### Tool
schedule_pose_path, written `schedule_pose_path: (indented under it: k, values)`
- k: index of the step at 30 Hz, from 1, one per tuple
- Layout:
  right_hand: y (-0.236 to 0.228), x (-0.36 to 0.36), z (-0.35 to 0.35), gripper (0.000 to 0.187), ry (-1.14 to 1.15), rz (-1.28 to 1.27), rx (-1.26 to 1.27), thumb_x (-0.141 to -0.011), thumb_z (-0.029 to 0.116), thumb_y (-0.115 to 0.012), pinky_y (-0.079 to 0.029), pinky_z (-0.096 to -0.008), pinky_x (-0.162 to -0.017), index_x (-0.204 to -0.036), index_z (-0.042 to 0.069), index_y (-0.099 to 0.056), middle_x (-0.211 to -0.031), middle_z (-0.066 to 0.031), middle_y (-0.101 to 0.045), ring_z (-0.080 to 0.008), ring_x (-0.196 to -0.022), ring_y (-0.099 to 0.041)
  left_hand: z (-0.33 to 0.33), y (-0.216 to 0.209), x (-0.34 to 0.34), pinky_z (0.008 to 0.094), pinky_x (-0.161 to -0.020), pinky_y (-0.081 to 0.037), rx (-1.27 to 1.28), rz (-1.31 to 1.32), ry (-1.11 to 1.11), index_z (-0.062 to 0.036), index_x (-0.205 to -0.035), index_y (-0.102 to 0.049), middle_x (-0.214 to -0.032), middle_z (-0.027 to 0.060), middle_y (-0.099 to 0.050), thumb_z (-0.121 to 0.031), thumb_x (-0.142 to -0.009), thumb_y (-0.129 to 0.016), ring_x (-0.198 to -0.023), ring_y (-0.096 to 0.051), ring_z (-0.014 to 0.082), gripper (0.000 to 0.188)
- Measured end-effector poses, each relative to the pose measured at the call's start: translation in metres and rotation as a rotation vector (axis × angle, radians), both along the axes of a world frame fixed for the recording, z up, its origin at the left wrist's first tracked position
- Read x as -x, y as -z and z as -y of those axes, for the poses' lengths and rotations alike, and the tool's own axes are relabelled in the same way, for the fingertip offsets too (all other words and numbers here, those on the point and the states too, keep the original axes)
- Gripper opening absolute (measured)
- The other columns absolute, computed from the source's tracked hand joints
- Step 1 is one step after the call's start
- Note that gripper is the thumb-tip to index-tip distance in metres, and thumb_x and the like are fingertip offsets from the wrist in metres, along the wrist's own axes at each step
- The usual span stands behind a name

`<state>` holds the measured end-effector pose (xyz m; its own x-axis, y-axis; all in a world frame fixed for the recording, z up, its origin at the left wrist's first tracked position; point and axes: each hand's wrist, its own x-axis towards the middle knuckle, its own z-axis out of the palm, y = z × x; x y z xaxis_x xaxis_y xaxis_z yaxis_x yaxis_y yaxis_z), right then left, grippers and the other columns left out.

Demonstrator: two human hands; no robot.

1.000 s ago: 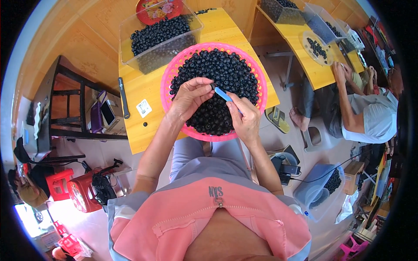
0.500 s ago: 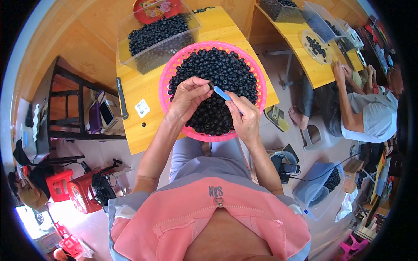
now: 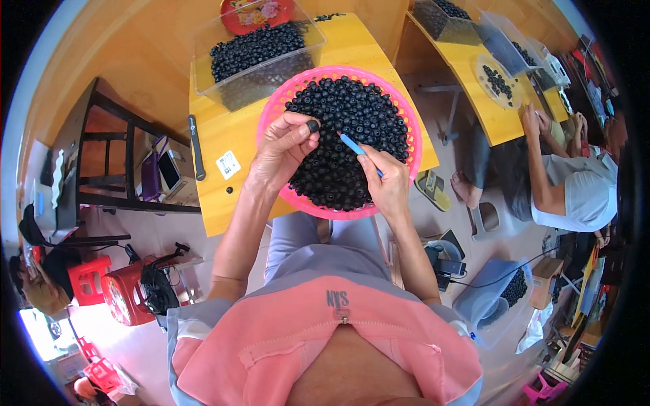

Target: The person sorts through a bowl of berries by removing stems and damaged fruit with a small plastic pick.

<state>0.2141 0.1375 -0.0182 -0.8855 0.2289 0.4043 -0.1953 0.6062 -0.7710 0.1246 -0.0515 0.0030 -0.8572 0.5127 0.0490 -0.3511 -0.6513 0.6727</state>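
A pink plastic basket (image 3: 414, 128) before me is heaped with small, round, black bead-like balls (image 3: 345, 108), many with a pale ring or dot. My left hand (image 3: 281, 149) pinches one dark ball (image 3: 313, 126) between thumb and fingertips, above the basket's left half. In my right hand (image 3: 386, 177) is a slim blue pen-like tool (image 3: 351, 143), its tip pointing up and left over the pile, apart from the held ball. Whether the tip is a blade or a point is too small to tell.
The basket overhangs the near edge of a yellow table (image 3: 223, 135). On it are a clear bin (image 3: 254, 91) of dark balls, a red floral tray (image 3: 256, 15), a black strap-like strip (image 3: 196, 147) and a white card (image 3: 228, 164). Another person (image 3: 575, 183) works at the right-hand table (image 3: 497, 125).
My hands have drawn apart: the left moved left with the ball, and the tool's tip came away from it. The whole view has shifted slightly.
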Motion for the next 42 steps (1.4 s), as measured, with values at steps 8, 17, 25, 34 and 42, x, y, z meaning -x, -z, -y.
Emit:
schedule_pose_path:
  k: [8, 17, 25, 34, 42]
  values:
    - [0.000, -0.002, 0.000, 0.018, 0.011, -0.006, -0.064, -0.084, 0.015, -0.064, -0.040, -0.0372, -0.048, -0.099, 0.005, -0.067, -0.063, -0.0122, -0.055, -0.0271, -0.052, -0.055, 0.002, -0.002, 0.005, 0.0264, -0.074, -0.051, -0.022, 0.117, -0.037, -0.0058, -0.095, -0.062, -0.094, 0.0037, -0.063, -0.003, -0.085, -0.061, -0.078, -0.059, 0.0136, 0.011]
    - [-0.005, -0.004, 0.002, 0.019, 0.042, -0.064, 0.016, -0.085, 0.011, -0.062, -0.037, -0.0325, -0.047, -0.102, 0.003, -0.066, -0.061, -0.0093, -0.051, -0.0186, -0.049, -0.047, 0.062, -0.028, 0.163, 0.0258, -0.059, -0.050, 0.279, -0.093, -0.339, -0.0022, -0.084, -0.057, -0.072, 0.0053, -0.058, -0.004, -0.082, -0.060, -0.061, -0.056, 0.0145, 0.004]
    - [-0.003, -0.004, 0.001, 0.019, 0.072, -0.097, 0.061, -0.086, 0.010, -0.061, -0.036, -0.0312, -0.047, -0.103, 0.003, -0.065, -0.061, -0.0084, -0.050, -0.0166, -0.049, -0.046, 0.037, -0.067, 0.164, 0.0255, -0.063, -0.055, 0.748, -0.434, -0.470, 0.0019, -0.111, -0.058, -0.094, 0.0115, -0.065, -0.008, -0.081, -0.066, -0.071, -0.065, 0.0178, 0.033]
    - [-0.003, -0.003, -0.001, 0.020, 0.057, -0.114, 0.066, -0.086, 0.009, -0.060, -0.036, -0.0310, -0.048, -0.104, 0.002, -0.065, -0.062, -0.0085, -0.051, -0.0169, -0.050, -0.047, -0.023, 0.026, 0.061, 0.0312, -0.066, -0.051, 1.197, -0.998, 0.053, -0.0019, -0.085, -0.067, -0.077, 0.0106, -0.065, 0.001, -0.070, -0.067, -0.072, -0.064, 0.0207, 0.015]
    - [-0.004, -0.005, 0.000, 0.020, 0.054, -0.124, 0.070, -0.085, 0.009, -0.061, -0.037, -0.0312, -0.048, -0.103, 0.001, -0.064, -0.063, -0.0093, -0.053, -0.0173, -0.050, -0.048, -0.027, 0.030, 0.043, 0.0323, -0.075, -0.050, 1.357, -1.152, -0.040, -0.0024, -0.092, -0.063, -0.085, 0.0130, -0.063, 0.002, -0.067, -0.069, -0.076, -0.064, 0.0254, 0.026]
